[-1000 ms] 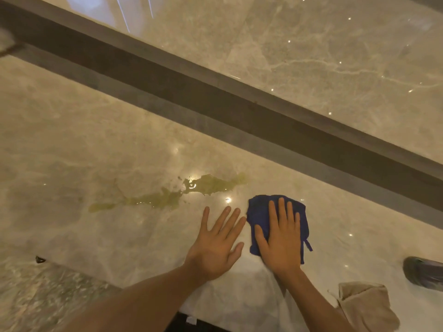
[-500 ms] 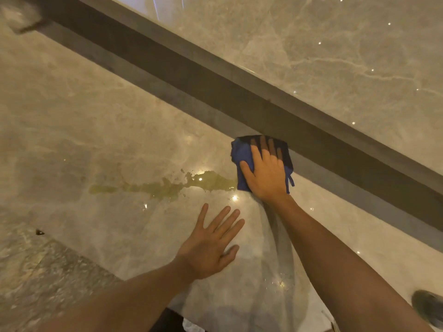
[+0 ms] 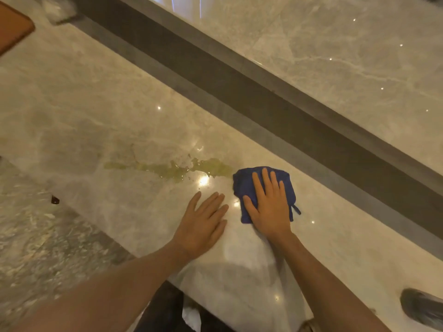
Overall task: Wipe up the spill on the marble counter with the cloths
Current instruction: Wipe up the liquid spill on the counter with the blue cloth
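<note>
The right hand [image 3: 269, 207] lies palm down on a crumpled dark blue cloth [image 3: 244, 188], its fingers straight and slightly spread, pressing the fabric flat against the polished beige marble counter [image 3: 96, 111]; the thumb reaches out to the left over the cloth's near edge. The right forearm runs back toward the lower right of the view. A small blue loop or tag [image 3: 296, 209] sticks out from the cloth's right side. The left hand [image 3: 203, 226] rests flat on the bare counter just beside the cloth, fingers straight and held close together, pointing up and to the right, holding nothing. Its forearm stretches down to the lower left corner. Left of the cloth, a long yellowish-green liquid spill [image 3: 172, 170] spreads across the marble; its right end lies just beside the cloth's upper left corner, and whether the two touch cannot be told. A dark grey recessed band [image 3: 263, 99] runs diagonally behind the hands, with a glossy marble wall [image 3: 335, 44] beyond it. A brown rounded object [image 3: 13, 29] sits at the upper left edge, and a dark blurred object [image 3: 422, 307] at the lower right edge.
</note>
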